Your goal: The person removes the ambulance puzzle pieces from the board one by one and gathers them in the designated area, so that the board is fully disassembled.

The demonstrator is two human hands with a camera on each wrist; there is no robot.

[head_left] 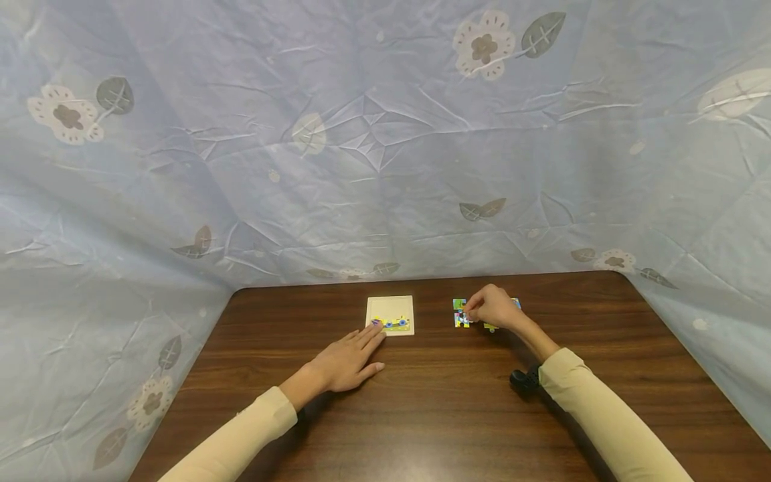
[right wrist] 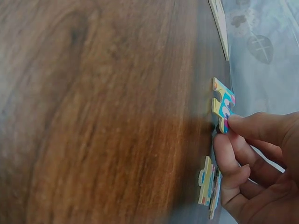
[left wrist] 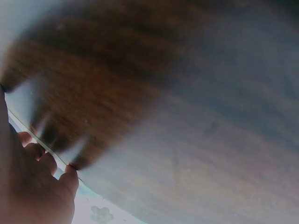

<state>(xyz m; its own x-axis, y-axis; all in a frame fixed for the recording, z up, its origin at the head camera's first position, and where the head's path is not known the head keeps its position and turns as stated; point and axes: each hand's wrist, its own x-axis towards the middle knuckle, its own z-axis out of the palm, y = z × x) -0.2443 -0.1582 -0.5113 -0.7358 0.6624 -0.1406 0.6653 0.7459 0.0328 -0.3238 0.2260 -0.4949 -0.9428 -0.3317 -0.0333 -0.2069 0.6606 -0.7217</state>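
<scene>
A pale square puzzle tray (head_left: 390,306) lies toward the table's far side, with a strip of joined, colourful jigsaw pieces (head_left: 394,324) along its near edge. My left hand (head_left: 343,363) rests flat at the tray's near left corner, fingers extended and fingertips touching it. In the left wrist view, the fingers of the left hand (left wrist: 42,186) stretch along the tabletop. To the right of the tray, my right hand (head_left: 495,308) pinches a jigsaw piece (right wrist: 223,105) between thumb and forefinger. A green-and-blue jigsaw piece (head_left: 460,303) lies beside its fingertips.
More loose jigsaw pieces (head_left: 490,328) lie partly hidden under the right hand, and others (right wrist: 205,184) show below it in the right wrist view. A black object (head_left: 524,380) is at the right wrist. Behind the brown wooden table (head_left: 421,402) hangs a flowered cloth (head_left: 373,201).
</scene>
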